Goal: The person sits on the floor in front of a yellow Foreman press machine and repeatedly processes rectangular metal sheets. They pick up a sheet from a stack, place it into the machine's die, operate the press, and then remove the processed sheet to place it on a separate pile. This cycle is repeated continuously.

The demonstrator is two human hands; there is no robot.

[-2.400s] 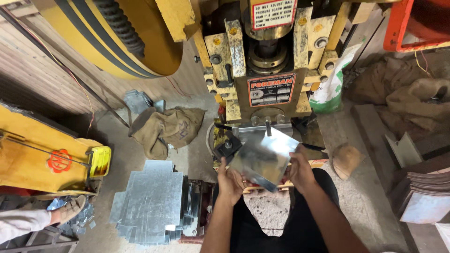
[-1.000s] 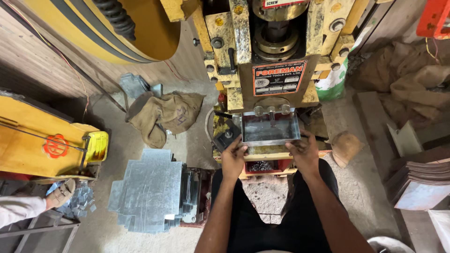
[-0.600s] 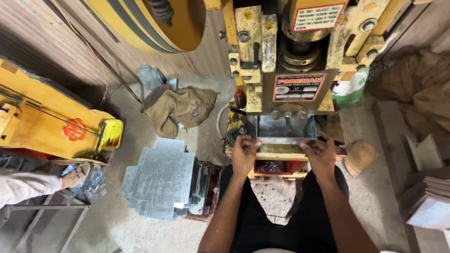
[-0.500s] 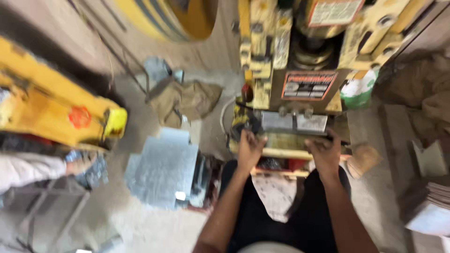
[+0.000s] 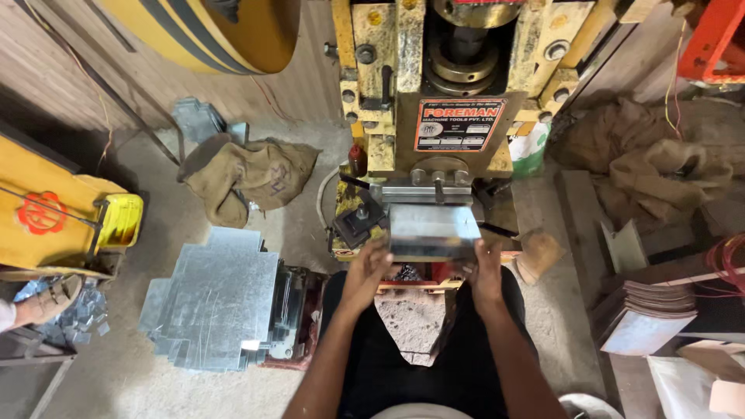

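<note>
A person sits facing a yellow press (image 5: 450,93) and holds a shiny metal sheet (image 5: 433,230) at the front edge of its bed, under the ram. The sheet lies roughly flat with its long axis running left to right. The left hand (image 5: 365,268) has its grip closed on the sheet's near left corner; the right hand (image 5: 485,268) has its grip closed on the near right corner, so the sheet sits just ahead of both hands, between them and the machine. Both hands are about equally near; neither leads. The far edge of the sheet points into the press, just below the grey tooling block (image 5: 423,192). On the floor to the person's left lies a stack of flat cut sheets (image 5: 213,299), well apart from the hands, with a brown sack (image 5: 248,178) beyond it.
</note>
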